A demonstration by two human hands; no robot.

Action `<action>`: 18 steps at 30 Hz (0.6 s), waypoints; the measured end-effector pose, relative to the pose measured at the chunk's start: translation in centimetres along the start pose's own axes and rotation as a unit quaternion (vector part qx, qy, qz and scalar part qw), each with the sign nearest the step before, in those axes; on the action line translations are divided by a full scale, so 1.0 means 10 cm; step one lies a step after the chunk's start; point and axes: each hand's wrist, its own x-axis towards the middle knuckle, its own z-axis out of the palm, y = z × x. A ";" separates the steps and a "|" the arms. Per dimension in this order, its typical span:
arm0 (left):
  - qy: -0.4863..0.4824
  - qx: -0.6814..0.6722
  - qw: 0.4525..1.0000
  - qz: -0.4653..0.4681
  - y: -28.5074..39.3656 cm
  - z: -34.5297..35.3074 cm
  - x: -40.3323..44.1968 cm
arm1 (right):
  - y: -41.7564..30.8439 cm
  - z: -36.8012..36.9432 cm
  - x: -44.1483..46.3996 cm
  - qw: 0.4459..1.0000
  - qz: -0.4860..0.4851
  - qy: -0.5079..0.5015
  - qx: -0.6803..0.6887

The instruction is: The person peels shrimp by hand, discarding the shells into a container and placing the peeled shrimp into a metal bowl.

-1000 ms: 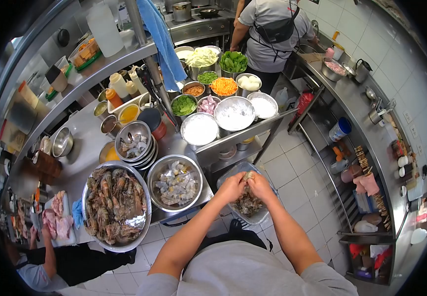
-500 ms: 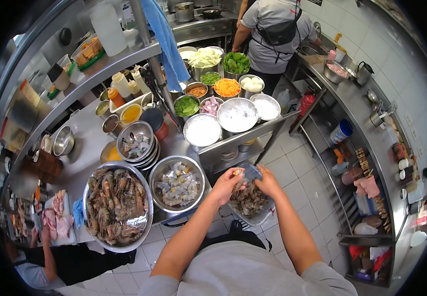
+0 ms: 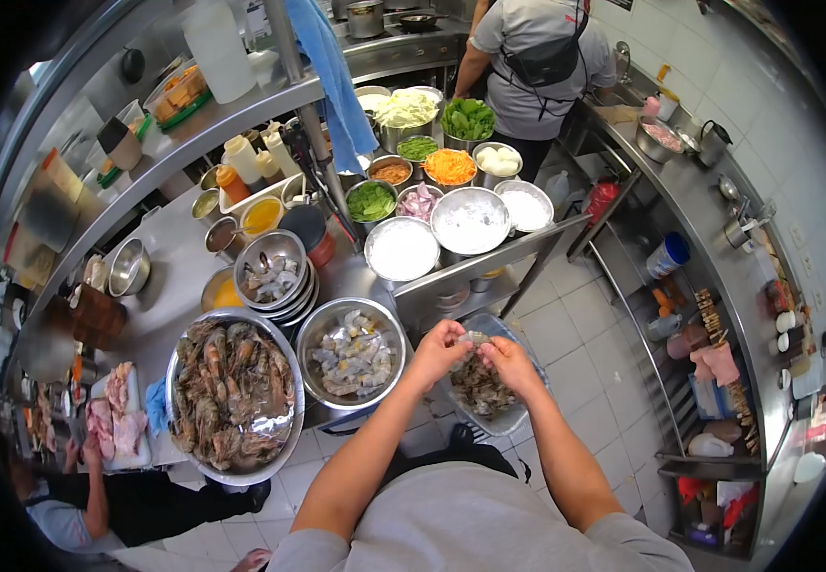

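Steel counter [image 3: 173, 250], tiled floor [image 3: 573, 310], handheld shrimp [image 3: 475, 338]

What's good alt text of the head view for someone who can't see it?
A person's left hand and right hand hold a shrimp over a plastic tub of what look like shells. Left of them, steel bowls hold peeled shrimp and unpeeled shrimp; beyond sit chopped vegetables, and another person stands at the back.

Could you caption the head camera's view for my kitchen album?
Left hand and right hand hold a grey translucent shrimp above a clear plastic tub of brown scraps.
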 end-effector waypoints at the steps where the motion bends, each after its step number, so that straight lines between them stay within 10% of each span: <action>1: -0.027 0.001 1.000 -0.001 -0.01 -0.02 -0.02 | 0.01 0.01 0.00 0.999 -0.022 0.037 -0.027; 9: -0.005 0.331 0.942 0.055 0.21 0.00 -0.18 | 0.00 0.16 0.02 0.945 -0.125 0.177 -0.245; 18: 0.066 0.258 0.964 0.028 0.06 -0.13 -0.21 | 0.05 0.38 0.19 0.930 -0.151 0.226 -0.248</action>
